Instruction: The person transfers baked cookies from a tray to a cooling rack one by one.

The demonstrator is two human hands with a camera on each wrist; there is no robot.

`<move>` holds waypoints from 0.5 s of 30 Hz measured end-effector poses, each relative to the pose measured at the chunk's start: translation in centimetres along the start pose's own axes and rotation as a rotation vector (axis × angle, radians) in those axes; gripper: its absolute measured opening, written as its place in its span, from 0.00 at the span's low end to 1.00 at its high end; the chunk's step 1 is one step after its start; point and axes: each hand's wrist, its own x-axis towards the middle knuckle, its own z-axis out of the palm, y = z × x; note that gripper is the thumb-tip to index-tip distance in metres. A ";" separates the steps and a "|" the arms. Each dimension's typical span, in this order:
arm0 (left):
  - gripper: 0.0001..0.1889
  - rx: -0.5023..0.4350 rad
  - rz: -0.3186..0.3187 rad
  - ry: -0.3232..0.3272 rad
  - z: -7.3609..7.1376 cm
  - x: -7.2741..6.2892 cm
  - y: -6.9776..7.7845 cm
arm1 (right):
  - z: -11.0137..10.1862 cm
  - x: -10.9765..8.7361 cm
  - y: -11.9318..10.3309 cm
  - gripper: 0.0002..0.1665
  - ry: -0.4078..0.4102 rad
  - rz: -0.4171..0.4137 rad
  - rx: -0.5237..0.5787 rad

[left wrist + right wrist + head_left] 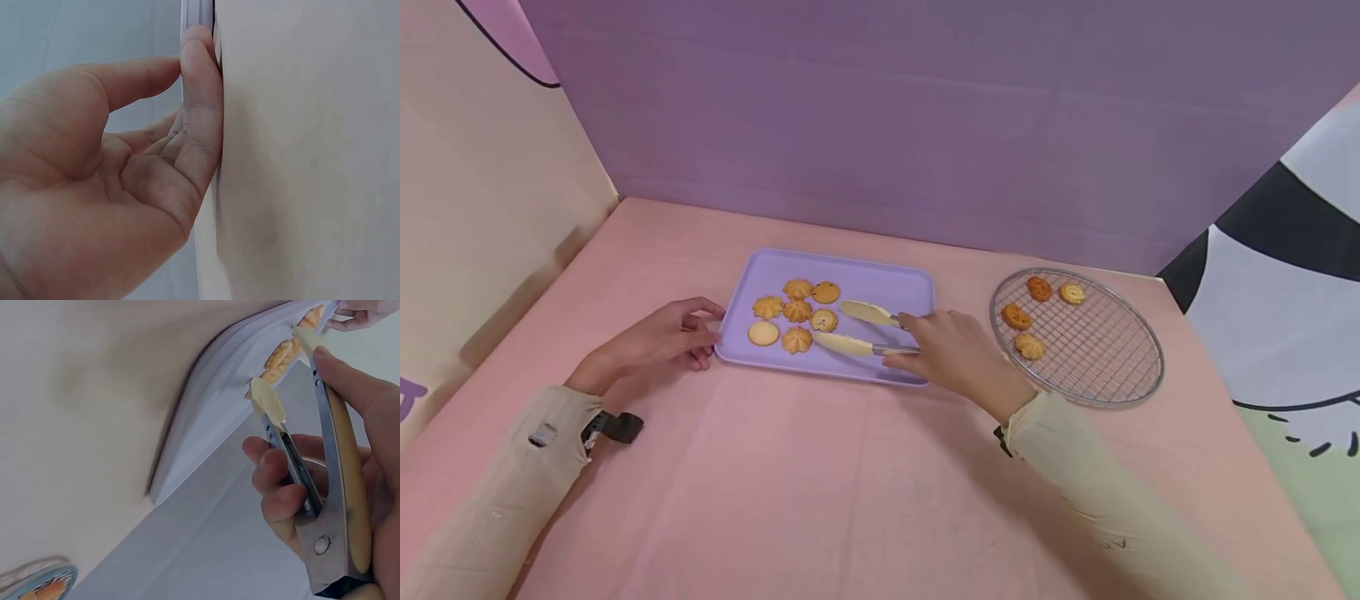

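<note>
A purple tray lies on the pink cloth with several cookies on its left half. They include ridged flower-shaped cookies, a smooth pale round one and a speckled one. My left hand pinches the tray's left rim; the left wrist view shows the thumb at the rim. In my right hand is a pair of tongs with cream tips, gripped between thumb and curled fingers. Its tips stand apart over the tray, beside a pale cookie with a dotted centre.
Right of the tray lies a round wire cooling rack. Along its left side sit two orange-brown cookies, a pale swirled cookie and a ridged golden one. A purple panel rises behind the table.
</note>
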 end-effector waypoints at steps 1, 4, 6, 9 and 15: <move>0.26 -0.002 -0.002 0.000 0.0 0.0 0.0 | 0.0 0.2 -0.2 0.33 0.005 -0.003 0.001; 0.25 -0.009 -0.007 0.001 -0.1 0.0 0.0 | 0.1 0.7 -0.6 0.32 0.020 -0.014 0.002; 0.25 -0.013 -0.014 0.001 -0.1 0.0 0.0 | 0.1 0.9 -0.8 0.31 0.029 -0.023 0.002; 0.24 -0.011 -0.017 0.002 -0.2 0.0 0.0 | 0.2 1.2 -1.1 0.30 0.037 -0.036 -0.005; 0.24 -0.009 -0.025 0.004 -0.1 0.1 -0.1 | 0.4 1.3 -1.3 0.29 0.040 -0.043 -0.037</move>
